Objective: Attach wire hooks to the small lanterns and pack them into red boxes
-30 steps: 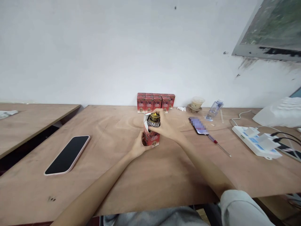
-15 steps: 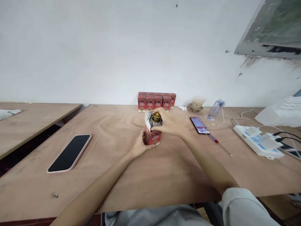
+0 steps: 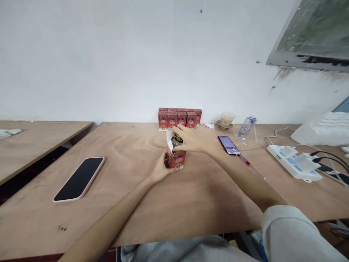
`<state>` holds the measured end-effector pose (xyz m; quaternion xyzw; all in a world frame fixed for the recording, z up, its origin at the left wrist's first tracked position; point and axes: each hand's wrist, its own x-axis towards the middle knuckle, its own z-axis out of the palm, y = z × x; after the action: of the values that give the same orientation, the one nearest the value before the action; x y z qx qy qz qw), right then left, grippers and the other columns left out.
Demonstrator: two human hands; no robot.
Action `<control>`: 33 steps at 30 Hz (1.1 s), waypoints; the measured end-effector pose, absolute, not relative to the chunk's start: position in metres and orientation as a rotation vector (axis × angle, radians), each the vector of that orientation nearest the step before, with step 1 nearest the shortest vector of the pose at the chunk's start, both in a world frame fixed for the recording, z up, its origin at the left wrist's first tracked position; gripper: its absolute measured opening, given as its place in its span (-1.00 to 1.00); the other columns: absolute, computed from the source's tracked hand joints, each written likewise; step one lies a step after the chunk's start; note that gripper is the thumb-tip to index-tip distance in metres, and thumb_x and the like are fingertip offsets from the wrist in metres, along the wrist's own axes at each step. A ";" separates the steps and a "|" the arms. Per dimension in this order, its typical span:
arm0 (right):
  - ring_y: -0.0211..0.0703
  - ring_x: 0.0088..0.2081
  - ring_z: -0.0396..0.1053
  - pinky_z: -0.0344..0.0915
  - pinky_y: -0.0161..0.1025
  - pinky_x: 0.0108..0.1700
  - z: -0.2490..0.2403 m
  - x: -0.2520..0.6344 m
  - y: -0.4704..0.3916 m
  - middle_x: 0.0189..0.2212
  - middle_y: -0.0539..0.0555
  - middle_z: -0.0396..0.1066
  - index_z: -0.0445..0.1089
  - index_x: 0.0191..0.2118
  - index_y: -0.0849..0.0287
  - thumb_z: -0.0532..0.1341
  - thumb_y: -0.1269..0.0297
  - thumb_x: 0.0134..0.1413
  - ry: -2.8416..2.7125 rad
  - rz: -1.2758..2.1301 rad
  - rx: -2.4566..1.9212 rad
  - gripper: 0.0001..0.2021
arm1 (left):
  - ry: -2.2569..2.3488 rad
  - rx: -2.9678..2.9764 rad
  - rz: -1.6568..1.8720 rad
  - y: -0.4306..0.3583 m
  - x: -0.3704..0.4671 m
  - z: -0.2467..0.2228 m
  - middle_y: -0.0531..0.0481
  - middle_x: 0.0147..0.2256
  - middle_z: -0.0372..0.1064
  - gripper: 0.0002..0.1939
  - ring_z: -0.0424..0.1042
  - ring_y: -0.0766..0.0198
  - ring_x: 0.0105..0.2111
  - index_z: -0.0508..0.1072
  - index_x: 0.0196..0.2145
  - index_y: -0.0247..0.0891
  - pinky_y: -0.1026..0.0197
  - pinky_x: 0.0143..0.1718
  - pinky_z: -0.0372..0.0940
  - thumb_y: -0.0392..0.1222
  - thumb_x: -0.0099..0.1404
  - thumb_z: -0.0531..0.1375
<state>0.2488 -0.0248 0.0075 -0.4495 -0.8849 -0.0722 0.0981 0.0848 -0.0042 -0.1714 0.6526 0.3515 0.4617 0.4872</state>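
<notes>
A red printed carton (image 3: 176, 160) stands open-topped in the middle of the table, its white flap raised. My left hand (image 3: 160, 168) is wrapped round its lower left side. Inside the carton's mouth sits a dark glass bottle (image 3: 177, 143) with a gold-coloured top. Over it is my right hand (image 3: 189, 139), with thumb and fingers closed round the bottle's upper part. The right fingers cover most of the gold top, and the bottle's lower part is hidden inside the carton.
Several red boxes (image 3: 172, 119) stand by the wall. On the left lies a phone (image 3: 79, 179); on the right are another phone (image 3: 228, 145), a screwdriver (image 3: 247, 162), a drink cup (image 3: 227, 118), a plastic bottle (image 3: 246, 127) and a power strip (image 3: 293, 163).
My right hand has come down over the gold top, covering more of it. The bottle appears slightly lower in the carton. My left hand keeps its hold, and the view has shifted slightly.
</notes>
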 end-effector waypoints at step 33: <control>-0.03 -0.27 0.40 0.11 -0.25 -0.37 0.024 0.232 -0.030 -0.13 0.16 0.36 0.35 -0.10 0.09 0.11 0.08 0.14 -2.844 -0.424 -1.379 -0.72 | 0.759 1.485 1.102 -0.006 0.087 -0.168 -0.14 -0.03 0.35 -0.22 0.36 0.01 0.01 0.21 -0.02 -0.21 -0.07 0.04 0.26 -0.10 -0.16 0.45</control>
<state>0.2321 -0.0302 0.0236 -0.4323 -0.8916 -0.1329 -0.0236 0.0874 -0.0059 -0.1684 0.6248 0.3196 0.4637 0.5409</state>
